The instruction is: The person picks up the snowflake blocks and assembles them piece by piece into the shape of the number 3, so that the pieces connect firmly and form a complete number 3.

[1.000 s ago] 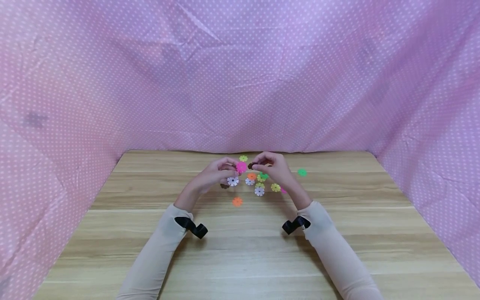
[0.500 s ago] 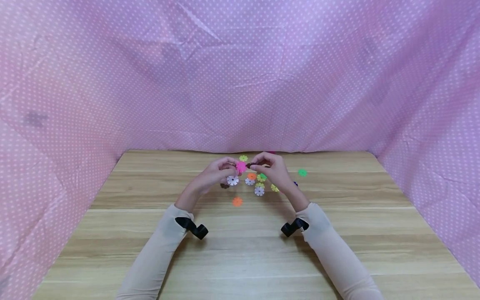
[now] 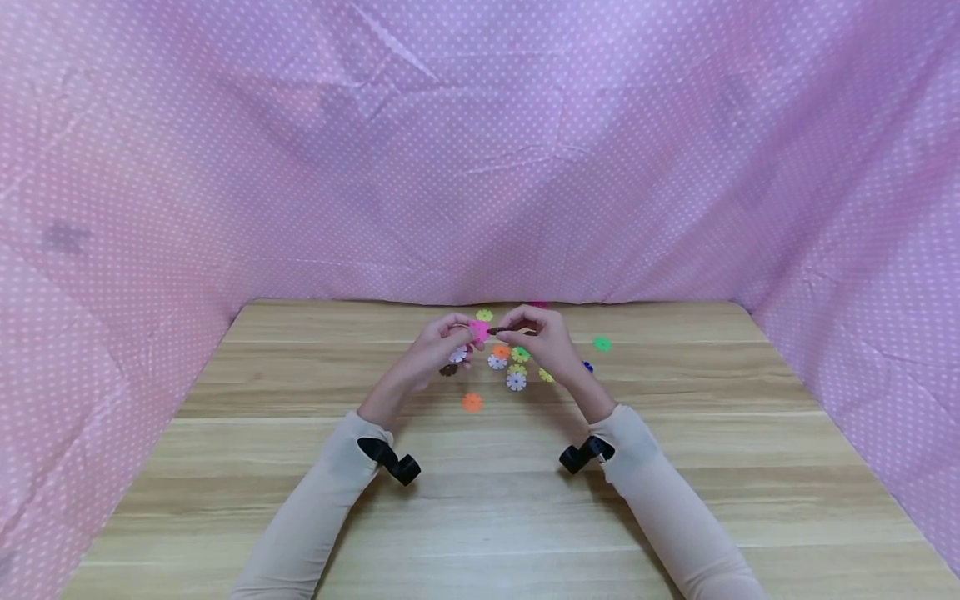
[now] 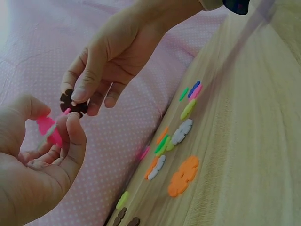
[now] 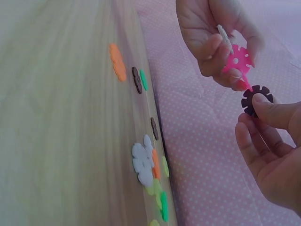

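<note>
My left hand (image 3: 438, 350) grips a bright pink notched building disc (image 5: 239, 60), with a white notched disc (image 5: 225, 37) joined to it among the fingers. A narrow pink edge (image 5: 246, 83) runs from this cluster to a dark brown notched disc (image 5: 257, 88). My right hand (image 3: 551, 342) pinches that brown disc between thumb and forefinger. In the left wrist view the brown disc (image 4: 66, 100) meets the pink at its lower edge. Both hands are raised over the far part of the table, fingertips close together.
Loose notched discs lie on the wooden table (image 3: 480, 517): an orange one (image 3: 472, 402) in front, a white one (image 3: 516, 381), a green one (image 3: 602, 343) to the right, a brown one (image 3: 448, 370) and several others. A pink dotted cloth (image 3: 480, 167) hangs behind the table.
The brown disc in my right hand has moved left from beside the pink disc to meet it, and now shows nearly edge-on in the head view. My left hand has turned the cluster slightly.
</note>
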The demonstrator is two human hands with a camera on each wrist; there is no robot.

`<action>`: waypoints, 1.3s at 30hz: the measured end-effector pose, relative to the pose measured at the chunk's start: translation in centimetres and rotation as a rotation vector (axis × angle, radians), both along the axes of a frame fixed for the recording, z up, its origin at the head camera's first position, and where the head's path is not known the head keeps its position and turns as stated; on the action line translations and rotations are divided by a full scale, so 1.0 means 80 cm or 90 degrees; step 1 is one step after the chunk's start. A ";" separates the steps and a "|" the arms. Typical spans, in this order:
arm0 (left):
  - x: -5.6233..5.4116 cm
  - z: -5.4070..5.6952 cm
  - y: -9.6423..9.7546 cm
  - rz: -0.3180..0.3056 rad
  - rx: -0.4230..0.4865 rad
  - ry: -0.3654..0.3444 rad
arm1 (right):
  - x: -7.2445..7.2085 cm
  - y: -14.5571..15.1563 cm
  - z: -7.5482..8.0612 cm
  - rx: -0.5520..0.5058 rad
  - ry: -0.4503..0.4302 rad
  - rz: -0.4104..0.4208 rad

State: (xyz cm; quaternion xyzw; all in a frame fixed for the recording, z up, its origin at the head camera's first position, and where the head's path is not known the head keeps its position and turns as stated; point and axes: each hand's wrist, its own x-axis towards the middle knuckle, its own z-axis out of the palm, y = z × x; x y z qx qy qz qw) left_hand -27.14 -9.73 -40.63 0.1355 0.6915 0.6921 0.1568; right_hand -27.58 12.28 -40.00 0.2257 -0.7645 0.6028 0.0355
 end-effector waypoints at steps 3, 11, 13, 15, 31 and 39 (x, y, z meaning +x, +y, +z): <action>0.000 -0.001 0.002 0.020 0.013 0.006 | 0.001 -0.003 -0.001 -0.011 0.008 0.015; 0.001 -0.001 0.008 0.042 0.044 0.002 | 0.005 -0.008 -0.003 -0.029 0.030 0.016; 0.001 -0.001 0.009 0.043 0.048 0.003 | 0.005 -0.008 -0.002 -0.026 0.031 0.014; 0.001 -0.001 0.009 0.042 0.053 0.003 | 0.005 -0.008 -0.003 -0.022 0.032 0.012; 0.004 0.005 0.011 0.033 0.070 -0.050 | 0.008 -0.003 0.004 -0.026 0.023 0.006; 0.005 0.005 0.013 0.046 0.100 -0.059 | 0.010 -0.005 0.005 -0.050 0.049 0.022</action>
